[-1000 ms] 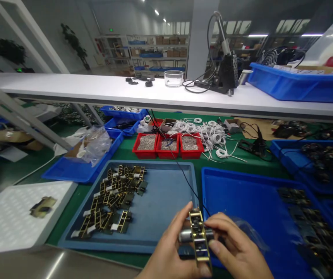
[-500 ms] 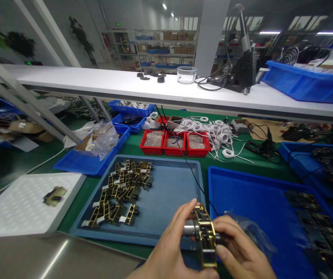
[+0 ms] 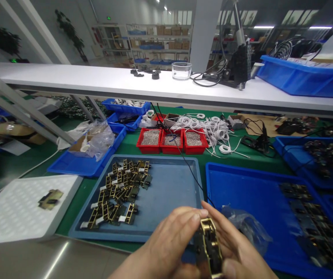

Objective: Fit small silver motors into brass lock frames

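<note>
A brass-and-black metal assembly (image 3: pixel 210 246) is held between both hands at the bottom centre. My left hand (image 3: pixel 166 240) wraps round its left side, fingers together across the top. On its right side, my right hand (image 3: pixel 236 244) grips it, one finger reaching up behind. Parts of the assembly are covered by the fingers. Left of the hands, a grey-blue tray (image 3: pixel 172 186) bears several brass-framed parts (image 3: pixel 120 186) with white connectors. Behind and right of my right hand, a clear plastic bag (image 3: pixel 249 228) lies in a blue tray (image 3: pixel 242 190).
Three red bins (image 3: pixel 149 148) of small metal pieces stand beyond the trays, beside coiled white cables (image 3: pixel 218 130). A black cable hangs over the grey-blue tray. A white foam block (image 3: pixel 15 201) lies left. A white shelf (image 3: pixel 96 79) crosses above, holding a glass dish (image 3: pixel 181 71).
The assembly has been turned between the hands, and its silver cylinder is now out of sight. The fingers have closed in around it. The view has shifted slightly.
</note>
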Available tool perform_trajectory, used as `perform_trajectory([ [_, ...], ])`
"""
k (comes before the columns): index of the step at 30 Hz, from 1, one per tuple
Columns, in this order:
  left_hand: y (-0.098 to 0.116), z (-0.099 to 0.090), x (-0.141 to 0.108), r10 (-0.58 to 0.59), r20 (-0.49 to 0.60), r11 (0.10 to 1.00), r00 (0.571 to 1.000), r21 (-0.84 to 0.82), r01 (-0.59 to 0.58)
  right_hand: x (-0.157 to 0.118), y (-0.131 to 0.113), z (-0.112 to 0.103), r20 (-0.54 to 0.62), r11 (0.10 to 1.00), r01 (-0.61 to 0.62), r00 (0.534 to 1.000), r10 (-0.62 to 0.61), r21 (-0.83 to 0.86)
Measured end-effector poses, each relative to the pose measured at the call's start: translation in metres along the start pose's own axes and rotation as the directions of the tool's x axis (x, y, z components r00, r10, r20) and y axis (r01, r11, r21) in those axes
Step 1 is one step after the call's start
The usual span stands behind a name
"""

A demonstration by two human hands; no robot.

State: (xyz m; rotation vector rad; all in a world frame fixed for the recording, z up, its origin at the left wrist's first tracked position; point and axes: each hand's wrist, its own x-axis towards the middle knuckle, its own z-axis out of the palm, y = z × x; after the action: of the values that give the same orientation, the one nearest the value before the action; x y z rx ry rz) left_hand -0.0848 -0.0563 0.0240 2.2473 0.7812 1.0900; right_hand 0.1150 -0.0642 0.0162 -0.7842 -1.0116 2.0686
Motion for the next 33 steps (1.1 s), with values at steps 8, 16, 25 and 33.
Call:
perform_trajectory([
  [8,0.005,-0.003,0.001,-0.067,0.05,0.996,0.997,0.066,0.063,-0.001,0.004,0.002,-0.08,0.996,0.072,0.994,-0.075,-0.05],
  [16,0.013,-0.002,0.003,-0.237,0.083,0.968,0.968,-0.066,0.243,-0.002,-0.001,0.001,-0.088,0.997,0.042,0.995,-0.037,0.058],
  [25,0.01,-0.001,0.003,-0.254,0.091,0.96,0.963,-0.102,0.262,-0.003,0.002,0.003,-0.023,0.999,0.038,0.999,-0.037,0.032],
  [33,0.008,0.004,-0.007,-0.416,0.123,0.845,0.901,-0.314,0.433,-0.002,0.003,0.012,-0.164,0.974,0.126,0.974,-0.158,-0.188],
])
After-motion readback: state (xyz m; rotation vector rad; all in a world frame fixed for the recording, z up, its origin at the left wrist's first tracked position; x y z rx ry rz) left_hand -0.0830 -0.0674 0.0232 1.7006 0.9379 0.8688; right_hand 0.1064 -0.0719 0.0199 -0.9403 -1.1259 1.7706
